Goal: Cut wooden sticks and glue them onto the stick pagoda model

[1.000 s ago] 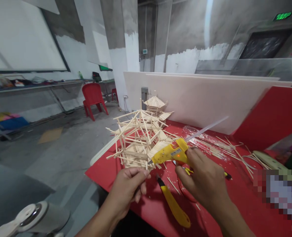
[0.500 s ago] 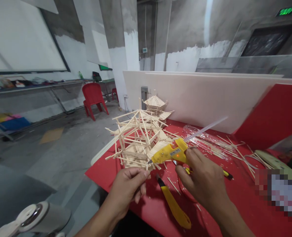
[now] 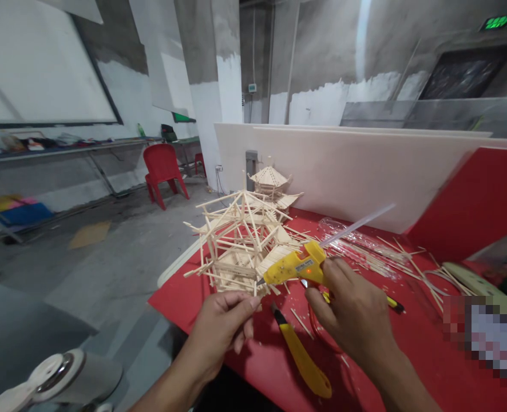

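My right hand (image 3: 351,303) is wrapped round a yellow hot glue gun (image 3: 294,266), whose clear glue stick (image 3: 360,222) juts out of its back. Its nozzle points left, close above the fingertips of my left hand (image 3: 232,317). Those fingers pinch a short wooden stick (image 3: 256,288) that stands upright by the nozzle; whether the two touch I cannot tell. Just beyond my hands stands a pavilion model (image 3: 240,240) of thin wooden sticks, with open roof framing. A yellow-handled knife (image 3: 302,357) lies on the red table between my forearms.
Behind the model stands another wooden piece with a pointed roof (image 3: 269,178). Loose sticks and a plastic wrapper (image 3: 365,249) lie on the red tabletop (image 3: 377,366). White boards (image 3: 356,171) rise along the back. A bottle (image 3: 77,375) stands at lower left.
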A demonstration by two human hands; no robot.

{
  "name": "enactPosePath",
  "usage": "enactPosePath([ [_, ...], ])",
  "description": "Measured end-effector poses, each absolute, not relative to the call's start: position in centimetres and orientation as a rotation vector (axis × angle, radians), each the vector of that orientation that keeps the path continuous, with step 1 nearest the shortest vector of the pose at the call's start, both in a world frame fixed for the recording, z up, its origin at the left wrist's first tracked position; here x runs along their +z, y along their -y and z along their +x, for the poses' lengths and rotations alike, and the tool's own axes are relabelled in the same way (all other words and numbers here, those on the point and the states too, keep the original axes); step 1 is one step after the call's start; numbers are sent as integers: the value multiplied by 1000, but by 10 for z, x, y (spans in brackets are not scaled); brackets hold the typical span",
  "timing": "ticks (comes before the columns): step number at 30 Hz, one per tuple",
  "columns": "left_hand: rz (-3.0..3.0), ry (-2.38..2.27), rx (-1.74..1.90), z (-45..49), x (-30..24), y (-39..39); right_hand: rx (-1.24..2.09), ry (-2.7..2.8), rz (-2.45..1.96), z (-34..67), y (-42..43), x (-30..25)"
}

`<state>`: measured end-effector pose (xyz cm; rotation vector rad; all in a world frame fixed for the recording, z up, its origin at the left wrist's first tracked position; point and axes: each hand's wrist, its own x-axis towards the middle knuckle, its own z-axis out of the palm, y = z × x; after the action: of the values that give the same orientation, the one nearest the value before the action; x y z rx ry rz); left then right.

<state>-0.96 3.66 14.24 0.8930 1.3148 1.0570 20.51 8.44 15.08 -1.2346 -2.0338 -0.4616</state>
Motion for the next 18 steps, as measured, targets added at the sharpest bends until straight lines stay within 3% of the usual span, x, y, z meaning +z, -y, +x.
enactPosePath([
  [18, 952, -1298, 1040, -11, 141, -35, -429, 2012, -1221, 206, -82, 151],
])
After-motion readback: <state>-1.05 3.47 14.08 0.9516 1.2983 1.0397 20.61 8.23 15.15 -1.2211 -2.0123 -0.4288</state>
